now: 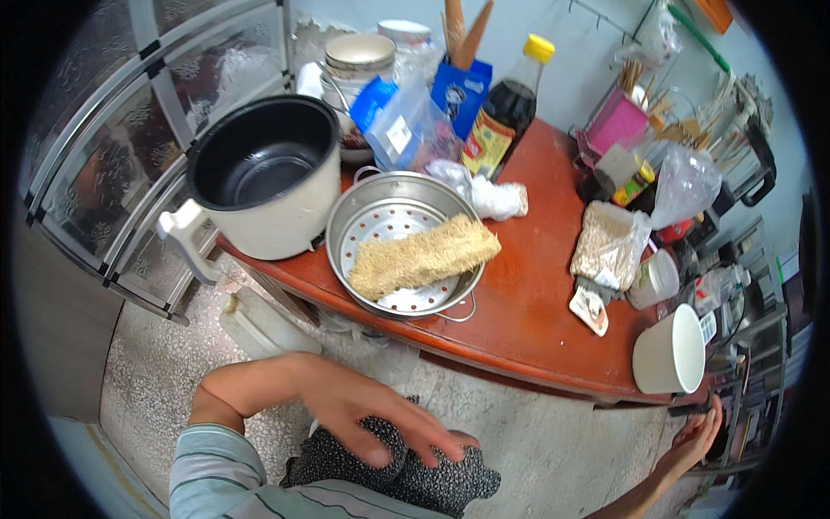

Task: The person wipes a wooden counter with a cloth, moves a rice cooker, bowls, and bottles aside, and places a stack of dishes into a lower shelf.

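My left hand [369, 405] is held over my lap in front of the table, its fingers apart and slightly blurred, with nothing in it. Out to the far right, my right hand [700, 431] is raised below the table's corner, near a white paper tub [655, 357]; its fingers are partly curled and no held thing shows. On the red wooden table [519, 272], a metal steamer basket [402, 211] with a perforated base holds a dried loofah sponge [425, 256]. A cream electric cooking pot [279, 224] with a black inside stands left of the basket, close to the table's edge.
Stacked bowls [360, 58], plastic bags and a sauce bottle with a yellow cap [512, 97] line the wall. A bag of pale food pieces [606, 243] lies on the right, by jars and a pink chopstick holder [616, 120]. A plastic jug [266, 327] is on the floor.
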### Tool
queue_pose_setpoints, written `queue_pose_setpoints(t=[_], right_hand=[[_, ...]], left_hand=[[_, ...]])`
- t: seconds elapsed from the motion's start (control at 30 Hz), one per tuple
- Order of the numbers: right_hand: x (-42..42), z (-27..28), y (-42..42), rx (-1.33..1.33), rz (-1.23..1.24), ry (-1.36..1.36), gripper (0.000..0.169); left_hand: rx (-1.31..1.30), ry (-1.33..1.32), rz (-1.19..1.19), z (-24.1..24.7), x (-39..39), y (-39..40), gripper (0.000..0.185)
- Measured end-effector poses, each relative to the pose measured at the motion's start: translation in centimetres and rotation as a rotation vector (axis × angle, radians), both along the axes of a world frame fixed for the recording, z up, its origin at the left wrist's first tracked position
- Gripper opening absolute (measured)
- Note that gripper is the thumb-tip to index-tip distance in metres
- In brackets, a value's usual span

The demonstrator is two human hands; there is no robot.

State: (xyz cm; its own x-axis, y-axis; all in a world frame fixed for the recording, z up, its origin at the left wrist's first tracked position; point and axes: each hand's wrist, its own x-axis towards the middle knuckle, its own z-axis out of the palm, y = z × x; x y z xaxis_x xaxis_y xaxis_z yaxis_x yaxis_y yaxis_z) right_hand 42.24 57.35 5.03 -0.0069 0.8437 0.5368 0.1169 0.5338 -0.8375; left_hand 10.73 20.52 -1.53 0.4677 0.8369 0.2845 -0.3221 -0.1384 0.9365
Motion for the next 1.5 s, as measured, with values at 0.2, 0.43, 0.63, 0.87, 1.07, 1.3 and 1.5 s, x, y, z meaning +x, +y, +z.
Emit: queue_pose_setpoints(t=[0.2, 0.43, 0.63, 0.87, 1.07, 1.3, 1.5], right_hand=[[-9.6, 1.0, -3.6, 0.032, 0.442, -0.233, 0.032], [-19.0, 6.4, -3.2, -0.3, 0.721, -0.555, 0.032], [-26.1, 13.8, -6.1, -0.304, 0.919, -0.631, 0.054], [-39.3, 19.3, -9.3, 0.288, 0.907, -0.785, 0.073], [-44.2, 19.4, -8.0, 0.103, 0.819, -0.962, 0.055], [-49.2, 21.5, -2.8, -0.279, 0.95, -0.986, 0.055], [-60.8, 21.4, -0.5, -0.753, 1.111, -0.81, 0.071]], left_hand=[[0.165, -0.116, 0.006, 1.9, -2.7, -0.4, 0.071], [-0.171, -0.406, -0.115, 8.1, -0.7, 1.7, 0.064], [-0.326, -0.473, 0.095, 15.8, -0.3, -0.9, 0.071], [-0.446, -0.566, 0.424, 27.3, -0.8, -6.6, 0.078], [-0.525, -0.623, 0.786, 37.2, -2.4, -13.0, 0.081], [-0.584, -0.764, 1.121, 38.6, -5.6, -16.4, 0.081], [-0.593, -0.555, 1.319, 37.2, -12.3, -13.7, 0.079]])
